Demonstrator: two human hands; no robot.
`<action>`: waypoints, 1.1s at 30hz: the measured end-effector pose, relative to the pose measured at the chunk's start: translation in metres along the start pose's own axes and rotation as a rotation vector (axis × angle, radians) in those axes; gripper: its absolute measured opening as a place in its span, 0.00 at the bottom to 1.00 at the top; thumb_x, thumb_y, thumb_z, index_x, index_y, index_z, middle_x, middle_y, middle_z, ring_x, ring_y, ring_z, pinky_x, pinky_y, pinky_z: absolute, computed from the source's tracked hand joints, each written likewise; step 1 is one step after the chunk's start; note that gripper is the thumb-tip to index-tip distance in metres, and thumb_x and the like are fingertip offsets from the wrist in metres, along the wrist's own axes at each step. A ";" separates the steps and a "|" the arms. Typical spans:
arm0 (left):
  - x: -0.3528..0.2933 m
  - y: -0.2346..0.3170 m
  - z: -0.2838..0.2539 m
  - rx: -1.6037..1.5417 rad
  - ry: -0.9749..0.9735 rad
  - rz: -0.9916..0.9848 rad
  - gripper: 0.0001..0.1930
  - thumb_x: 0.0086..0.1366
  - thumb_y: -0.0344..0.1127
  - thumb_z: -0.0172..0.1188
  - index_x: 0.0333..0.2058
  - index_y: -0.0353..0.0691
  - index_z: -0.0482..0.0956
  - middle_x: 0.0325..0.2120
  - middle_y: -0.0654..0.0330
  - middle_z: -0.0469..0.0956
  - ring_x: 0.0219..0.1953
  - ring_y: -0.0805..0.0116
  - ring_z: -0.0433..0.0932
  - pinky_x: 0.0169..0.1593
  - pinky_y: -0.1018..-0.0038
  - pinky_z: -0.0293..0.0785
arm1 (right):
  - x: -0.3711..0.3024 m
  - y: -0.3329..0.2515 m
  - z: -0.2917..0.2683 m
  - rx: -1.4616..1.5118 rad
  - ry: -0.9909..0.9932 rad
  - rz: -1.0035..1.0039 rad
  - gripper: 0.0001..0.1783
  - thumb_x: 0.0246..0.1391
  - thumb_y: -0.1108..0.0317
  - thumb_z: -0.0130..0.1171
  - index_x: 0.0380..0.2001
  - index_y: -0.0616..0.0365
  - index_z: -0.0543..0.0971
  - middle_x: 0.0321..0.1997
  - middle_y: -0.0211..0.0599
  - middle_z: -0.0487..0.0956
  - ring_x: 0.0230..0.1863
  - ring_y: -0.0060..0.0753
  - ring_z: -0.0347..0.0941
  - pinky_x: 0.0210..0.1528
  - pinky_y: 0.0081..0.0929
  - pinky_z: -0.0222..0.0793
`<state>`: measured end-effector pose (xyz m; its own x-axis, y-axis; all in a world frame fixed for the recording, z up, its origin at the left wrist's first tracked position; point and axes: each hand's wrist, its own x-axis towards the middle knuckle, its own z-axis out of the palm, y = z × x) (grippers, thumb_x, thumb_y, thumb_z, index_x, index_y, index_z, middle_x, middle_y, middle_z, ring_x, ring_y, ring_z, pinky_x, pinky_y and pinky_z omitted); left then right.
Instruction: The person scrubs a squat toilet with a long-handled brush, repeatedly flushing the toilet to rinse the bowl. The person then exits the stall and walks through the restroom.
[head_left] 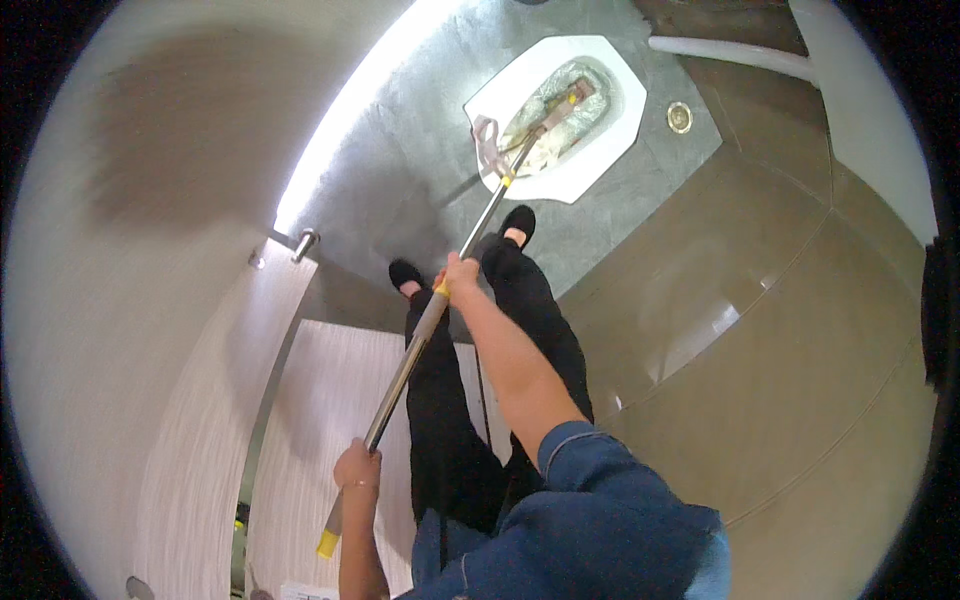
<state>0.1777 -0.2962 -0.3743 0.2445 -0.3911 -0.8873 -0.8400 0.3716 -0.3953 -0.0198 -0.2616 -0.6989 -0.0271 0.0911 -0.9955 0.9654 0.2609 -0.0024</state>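
Note:
A long-handled mop (396, 384) slants from the lower left up to the white squat toilet (625, 125) in the floor. Its metal pole has a grey grip and yellow parts. My left hand (358, 468) is closed round the pole near its yellow-capped top end. Farther down the pole, above my feet, my right hand (460, 279) grips it at a yellow collar. A pale loop-shaped part (488, 148) sits on the mop over the toilet's left rim. The mop's lower end reaches into the bowl, where whitish strands and glossy water are hard to tell apart.
A round floor drain (680, 117) lies right of the toilet, below a white pipe (735, 52). Brown tiled wall (740, 350) rises on the right. Pale partition panels (330, 420) with a metal fitting (305, 244) stand left and behind. My black shoes (517, 222) are on the grey floor.

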 end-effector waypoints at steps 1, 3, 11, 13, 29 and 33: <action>0.000 -0.003 -0.003 -0.010 -0.017 -0.007 0.13 0.51 0.44 0.56 0.28 0.39 0.70 0.24 0.50 0.75 0.29 0.51 0.75 0.33 0.61 0.71 | -0.007 -0.003 0.001 0.000 0.011 -0.009 0.11 0.50 0.62 0.47 0.25 0.57 0.61 0.16 0.35 0.63 0.13 0.32 0.62 0.15 0.34 0.63; -0.007 -0.008 -0.010 -0.029 -0.049 -0.009 0.14 0.51 0.44 0.56 0.29 0.40 0.70 0.26 0.50 0.75 0.30 0.51 0.75 0.35 0.61 0.70 | -0.021 0.006 -0.012 0.060 -0.033 -0.035 0.11 0.50 0.62 0.46 0.25 0.57 0.61 0.16 0.35 0.63 0.13 0.32 0.62 0.15 0.34 0.62; -0.024 -0.066 -0.002 -0.038 -0.115 0.020 0.12 0.51 0.42 0.55 0.28 0.40 0.69 0.23 0.50 0.76 0.28 0.50 0.75 0.32 0.59 0.71 | -0.100 0.016 0.006 0.063 0.000 -0.012 0.12 0.53 0.61 0.46 0.26 0.57 0.61 0.15 0.34 0.63 0.13 0.30 0.62 0.16 0.32 0.63; -0.031 -0.040 0.000 -0.036 -0.083 0.022 0.12 0.50 0.41 0.55 0.27 0.39 0.68 0.22 0.50 0.75 0.28 0.49 0.75 0.33 0.58 0.70 | -0.081 0.005 0.000 0.026 -0.003 -0.019 0.13 0.53 0.61 0.46 0.29 0.59 0.60 0.17 0.35 0.64 0.13 0.30 0.63 0.15 0.32 0.64; -0.054 -0.055 0.001 -0.057 -0.135 0.053 0.13 0.51 0.44 0.56 0.27 0.40 0.69 0.22 0.49 0.75 0.28 0.50 0.75 0.32 0.59 0.70 | -0.113 0.002 -0.009 -0.006 0.058 -0.001 0.11 0.51 0.63 0.47 0.27 0.60 0.63 0.15 0.36 0.64 0.11 0.31 0.62 0.13 0.33 0.63; -0.053 -0.021 -0.021 -0.045 -0.088 0.032 0.13 0.50 0.40 0.55 0.26 0.37 0.68 0.20 0.47 0.74 0.26 0.48 0.74 0.30 0.58 0.70 | -0.084 -0.016 -0.005 -0.007 0.032 -0.016 0.12 0.51 0.62 0.46 0.29 0.60 0.62 0.16 0.36 0.65 0.12 0.30 0.62 0.14 0.33 0.63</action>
<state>0.1726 -0.3009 -0.3143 0.2571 -0.3036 -0.9175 -0.8686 0.3435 -0.3571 -0.0347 -0.2684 -0.6144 -0.0508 0.1171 -0.9918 0.9630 0.2689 -0.0175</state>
